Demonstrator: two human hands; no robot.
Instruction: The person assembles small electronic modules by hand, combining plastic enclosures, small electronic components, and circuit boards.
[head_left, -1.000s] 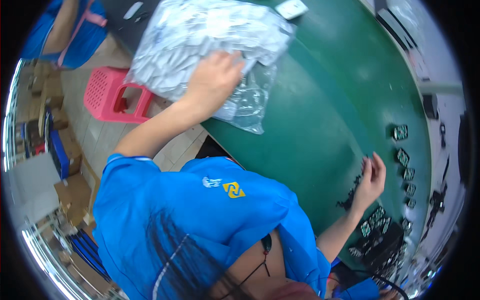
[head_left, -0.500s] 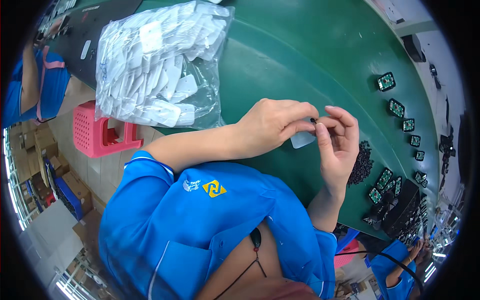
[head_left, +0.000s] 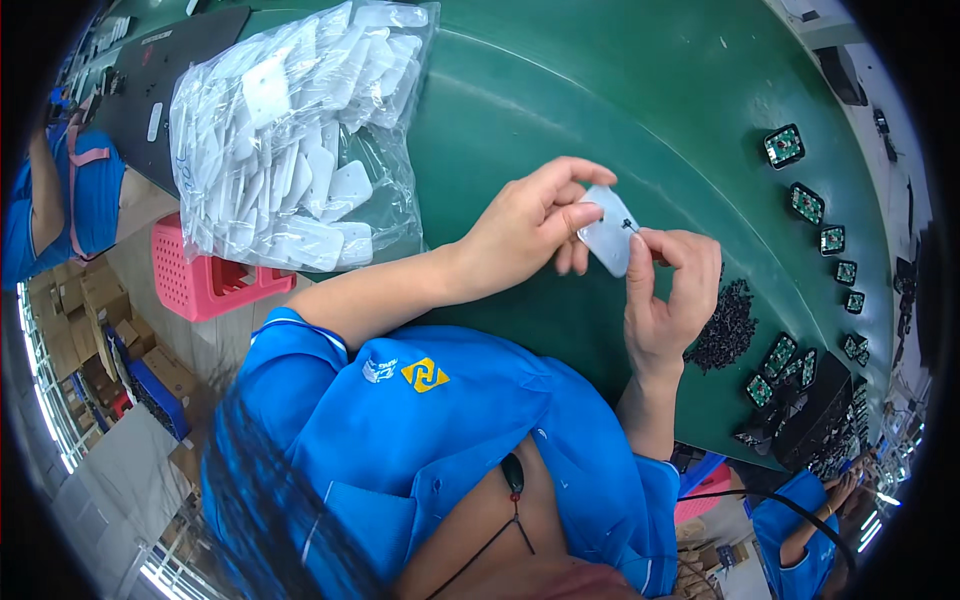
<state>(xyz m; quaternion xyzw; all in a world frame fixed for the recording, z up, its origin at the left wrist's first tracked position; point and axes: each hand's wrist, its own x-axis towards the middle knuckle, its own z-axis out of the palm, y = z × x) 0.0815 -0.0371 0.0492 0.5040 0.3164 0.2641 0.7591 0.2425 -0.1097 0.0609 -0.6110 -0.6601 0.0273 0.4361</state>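
My left hand (head_left: 535, 220) is closed round one edge of a pale, rounded flat plate (head_left: 608, 243), thumb on its face. The plate is tilted above the green table. Near the plate's other edge sits a small black piece (head_left: 628, 225), and a second dark spot shows by my left thumb. My right hand (head_left: 672, 290) has thumb and forefinger pinched together at that black piece; its exact shape is too small to make out. Beside my right wrist lies a heap of small black pieces (head_left: 725, 328).
A clear plastic bag of pale plates (head_left: 290, 150) lies at the left of the green table (head_left: 520, 110). Square black housings with green circuit boards (head_left: 784, 147) line the right side. A black box (head_left: 815, 410) stands at the lower right, and a pink stool (head_left: 190, 275) at the left.
The plate has come up from low beneath my hands and now faces upward, held in my left hand. My right hand has moved slightly down, with its fingers at the plate's edge.
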